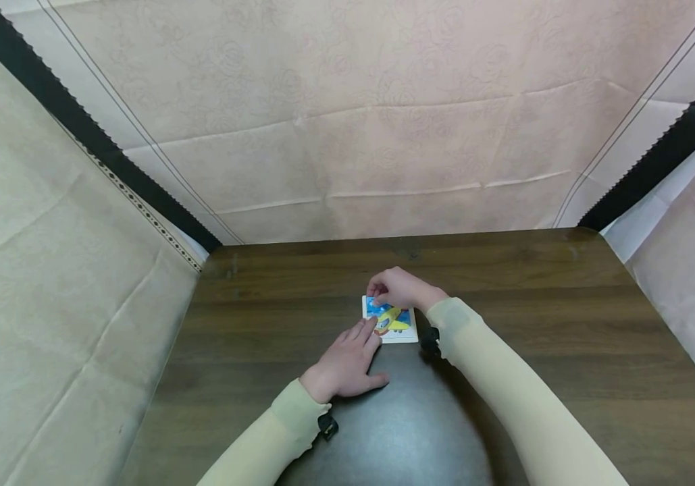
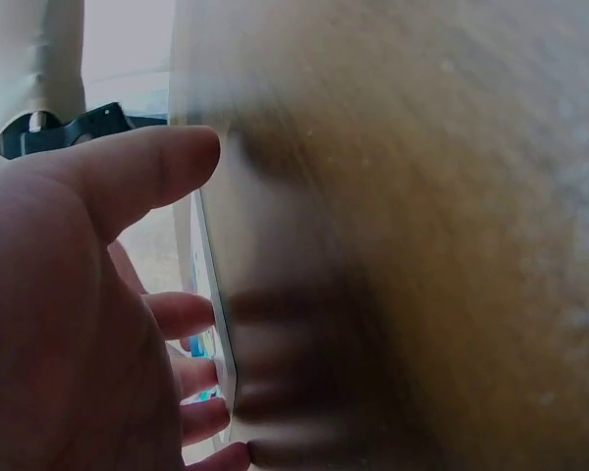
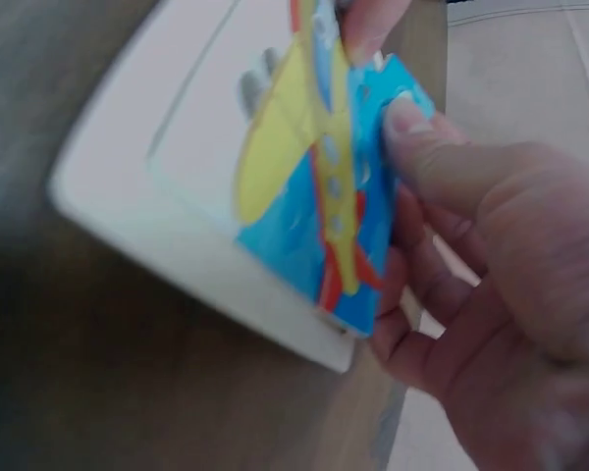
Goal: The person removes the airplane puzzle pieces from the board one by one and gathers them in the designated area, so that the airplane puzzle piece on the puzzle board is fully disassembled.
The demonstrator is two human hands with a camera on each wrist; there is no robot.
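Note:
A small white puzzle board (image 1: 406,337) lies on the table, bearing a picture of a yellow airplane on blue. My right hand (image 1: 402,289) is at its far edge. In the right wrist view, that hand pinches the blue airplane puzzle piece (image 3: 363,216) between thumb and curled fingers, tilting it up from the white board (image 3: 108,186). Whether it is one piece or several joined is unclear. My left hand (image 1: 350,368) lies with extended fingers over the near left side of the board. In the left wrist view, its fingertips (image 2: 198,373) touch the board's edge.
The dark wooden table (image 1: 274,290) extends around the board. Pale cloth hangs behind it (image 1: 383,148) and at both sides. Black wrist-worn devices sit below the left sleeve (image 1: 327,426) and beside the right sleeve (image 1: 430,342).

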